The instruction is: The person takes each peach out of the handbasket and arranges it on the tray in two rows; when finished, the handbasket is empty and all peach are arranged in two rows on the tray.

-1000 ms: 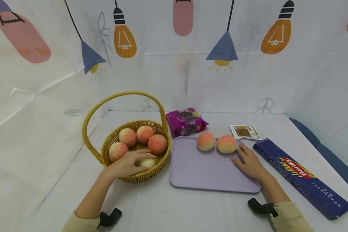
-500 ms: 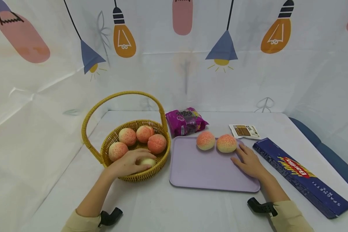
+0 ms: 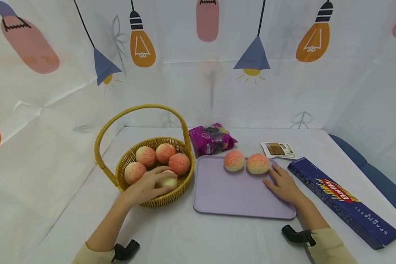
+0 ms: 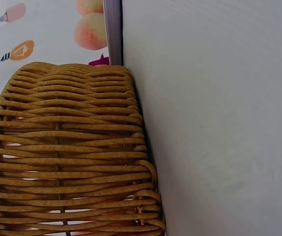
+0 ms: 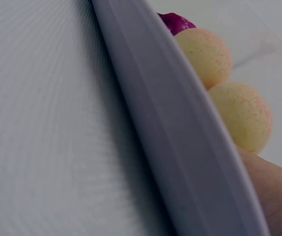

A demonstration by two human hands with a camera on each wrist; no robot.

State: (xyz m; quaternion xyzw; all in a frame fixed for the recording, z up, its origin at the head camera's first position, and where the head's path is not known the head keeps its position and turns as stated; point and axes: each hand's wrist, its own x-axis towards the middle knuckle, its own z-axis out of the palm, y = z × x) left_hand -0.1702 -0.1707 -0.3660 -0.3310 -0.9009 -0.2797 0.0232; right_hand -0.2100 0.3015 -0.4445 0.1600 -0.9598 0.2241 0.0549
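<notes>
Along the near edge of the basket, the left hand curls fingers and thumb round a pale peach; I'd judge a light, even grip best, clear of the neighbouring peaches. Back upward, it leans in over the rim. The right hand rests, loosely spread, on the right edge of the tray.

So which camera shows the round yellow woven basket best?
The head view: the basket shows there with its handle, though the left hand covers part. The left wrist view shows mainly its woven side, close up; the right wrist view, none.
</notes>
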